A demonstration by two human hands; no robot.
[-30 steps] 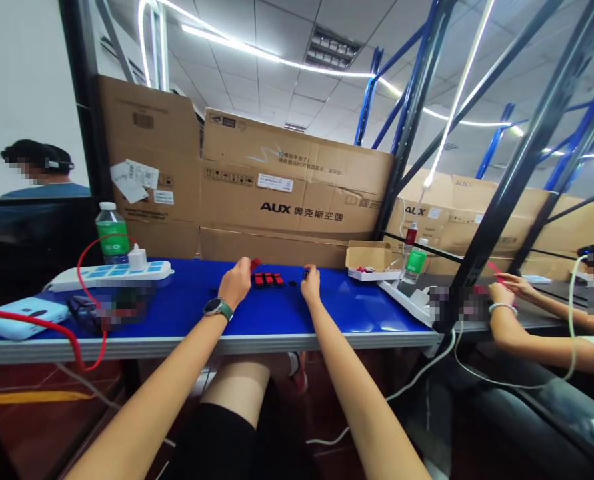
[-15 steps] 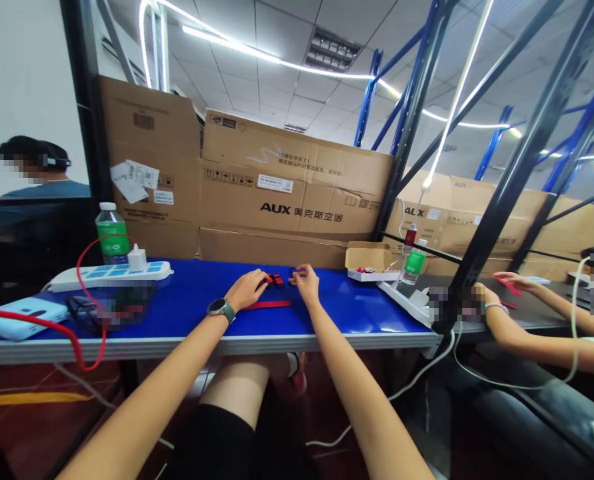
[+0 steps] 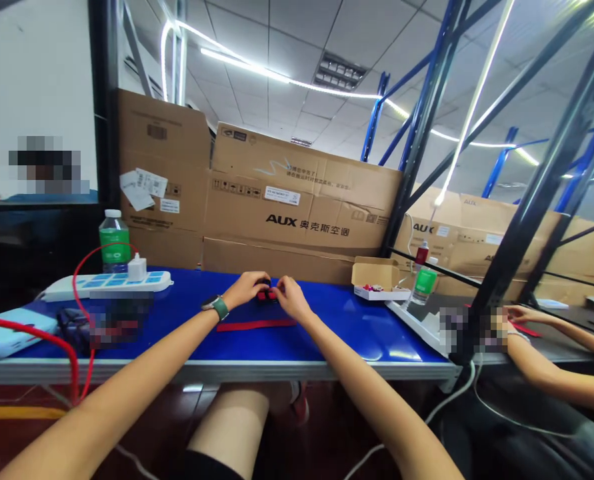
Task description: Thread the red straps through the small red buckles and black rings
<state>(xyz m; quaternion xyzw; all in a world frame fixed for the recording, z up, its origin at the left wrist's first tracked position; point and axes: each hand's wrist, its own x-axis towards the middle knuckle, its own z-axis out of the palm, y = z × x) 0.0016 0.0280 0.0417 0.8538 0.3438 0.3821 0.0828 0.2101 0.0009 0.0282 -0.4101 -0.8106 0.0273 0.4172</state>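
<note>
My left hand (image 3: 249,288), with a watch on the wrist, is closed on a small red and black piece (image 3: 265,295) over the blue tabletop. From the other side my right hand (image 3: 289,297) pinches at the same piece, its fingertips close to the left ones. The fingers hide much of the piece, so its kind is not clear. A flat red strap (image 3: 257,325) lies stretched sideways on the table, nearer the front edge than both hands.
Left: a power strip (image 3: 107,285), a green-labelled bottle (image 3: 115,241), a light-blue device (image 3: 14,330) and red cables. Right: an open small box (image 3: 379,280), another bottle (image 3: 425,283), a white power strip (image 3: 421,327) and a black post (image 3: 497,247). A co-worker's arms (image 3: 551,360) are beyond it.
My right hand has moved left, close to my left hand, and both now meet at the red and black piece. The dark piece at my right fingertips has come with it. The view has shifted.
</note>
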